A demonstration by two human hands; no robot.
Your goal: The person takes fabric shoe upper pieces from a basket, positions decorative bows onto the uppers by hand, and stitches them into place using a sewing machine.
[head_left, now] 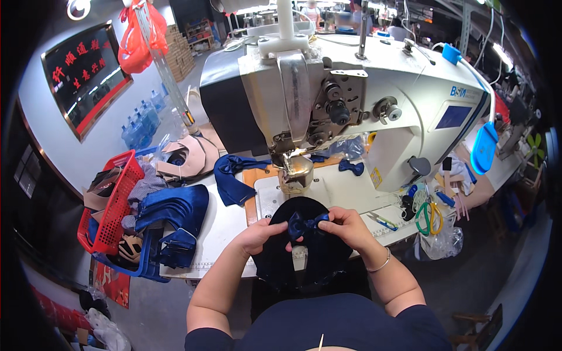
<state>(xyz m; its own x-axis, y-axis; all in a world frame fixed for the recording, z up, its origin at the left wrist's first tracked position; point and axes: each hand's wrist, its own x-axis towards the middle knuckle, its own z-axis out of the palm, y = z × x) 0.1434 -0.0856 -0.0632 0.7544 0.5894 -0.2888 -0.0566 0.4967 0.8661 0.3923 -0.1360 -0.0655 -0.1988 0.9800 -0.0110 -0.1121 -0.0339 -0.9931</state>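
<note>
Both my hands hold a black U-shaped fabric piece [275, 263] at the table's front edge, below the sewing machine [252, 88]. A navy satin bow [301, 226] lies across its middle. My left hand [262, 235] is closed on the piece's left side, thumb on top beside the bow. Some of its fingertips show through the opening under the bow. With thumb and fingers closed, my right hand [349, 227] pinches the bow's right end against the fabric. The machine's needle area [290, 158] stands just beyond the piece.
Left on the table lie stacked navy satin pieces [172, 207] by a red basket [130, 181] and a blue basket [146, 263]. A curved navy piece [231, 181] and another bow [351, 168] rest near the machine. Scissors [432, 219] and tweezers [383, 221] lie right.
</note>
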